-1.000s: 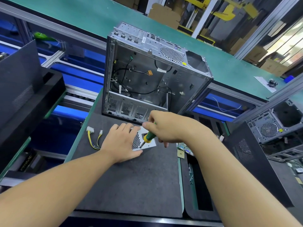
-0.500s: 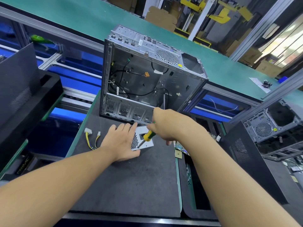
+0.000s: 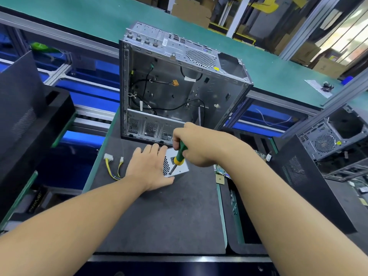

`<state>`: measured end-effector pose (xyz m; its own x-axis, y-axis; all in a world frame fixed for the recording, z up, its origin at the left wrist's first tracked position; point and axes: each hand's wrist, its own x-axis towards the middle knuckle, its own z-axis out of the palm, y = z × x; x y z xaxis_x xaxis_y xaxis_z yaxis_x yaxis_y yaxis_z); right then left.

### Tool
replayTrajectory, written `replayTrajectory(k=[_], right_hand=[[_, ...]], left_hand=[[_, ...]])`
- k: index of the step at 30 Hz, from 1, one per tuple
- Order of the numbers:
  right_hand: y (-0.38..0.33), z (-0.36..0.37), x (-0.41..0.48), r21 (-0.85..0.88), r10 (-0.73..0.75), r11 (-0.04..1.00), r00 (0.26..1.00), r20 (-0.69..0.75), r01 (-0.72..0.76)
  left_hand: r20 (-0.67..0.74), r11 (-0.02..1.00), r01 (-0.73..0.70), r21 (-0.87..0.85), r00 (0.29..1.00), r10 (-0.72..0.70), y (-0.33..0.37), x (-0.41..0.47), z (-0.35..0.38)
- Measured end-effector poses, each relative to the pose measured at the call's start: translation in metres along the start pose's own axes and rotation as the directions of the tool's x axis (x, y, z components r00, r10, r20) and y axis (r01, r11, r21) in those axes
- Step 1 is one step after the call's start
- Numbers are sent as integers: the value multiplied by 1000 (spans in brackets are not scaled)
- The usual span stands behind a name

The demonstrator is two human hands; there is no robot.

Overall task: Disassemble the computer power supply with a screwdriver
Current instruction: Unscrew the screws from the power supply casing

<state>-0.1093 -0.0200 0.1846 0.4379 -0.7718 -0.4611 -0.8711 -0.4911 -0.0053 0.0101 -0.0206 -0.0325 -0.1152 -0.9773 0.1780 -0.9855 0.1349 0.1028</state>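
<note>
1. The power supply [image 3: 182, 165], a small silver box with a perforated grille on its top face, lies on the dark grey mat [image 3: 159, 220], a little toward 12 o'clock from the middle of the view.
2. The left hand [image 3: 149, 168] lies flat over the supply's 9 o'clock side, with straight fingers pointing toward 1 o'clock and the palm pressing down on it.
3. The right hand [image 3: 196, 145] is curled round the handle of the screwdriver [image 3: 177, 159] (green grip, yellow collar). The tool tilts, with its handle toward 1 o'clock and its tip set on the supply's top face by the grille, near the corner closest to the person.
4. A bundle of yellow and black cables [image 3: 114, 167] with white plugs trails out at 9 o'clock of the left hand and lies on the mat.
5. At 12 o'clock of the supply, just beyond both hands, an open computer case [image 3: 179, 90] stands upright, with loose black wires inside.
6. At 3 o'clock, a circuit board [image 3: 221, 170] shows past the right wrist; further out, a second case [image 3: 326, 142] sits well apart.
7. A green conveyor belt [image 3: 95, 22] runs across from 10 o'clock to 2 o'clock, behind the open case.
</note>
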Motion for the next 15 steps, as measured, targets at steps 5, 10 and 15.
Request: replayTrajectory(k=[5, 10, 15], right_hand=[[-2, 1, 4, -62, 67, 996, 997, -23, -69], [-4, -1, 3, -199, 21, 980, 999, 29, -15], [-5, -1, 4, -237, 30, 971, 999, 26, -23]], left_hand=[[-41, 1000, -21, -4, 999, 20, 0, -2, 0], [-65, 999, -29, -26, 998, 27, -1, -2, 1], [-73, 1000, -20, -24, 997, 18, -1, -2, 4]])
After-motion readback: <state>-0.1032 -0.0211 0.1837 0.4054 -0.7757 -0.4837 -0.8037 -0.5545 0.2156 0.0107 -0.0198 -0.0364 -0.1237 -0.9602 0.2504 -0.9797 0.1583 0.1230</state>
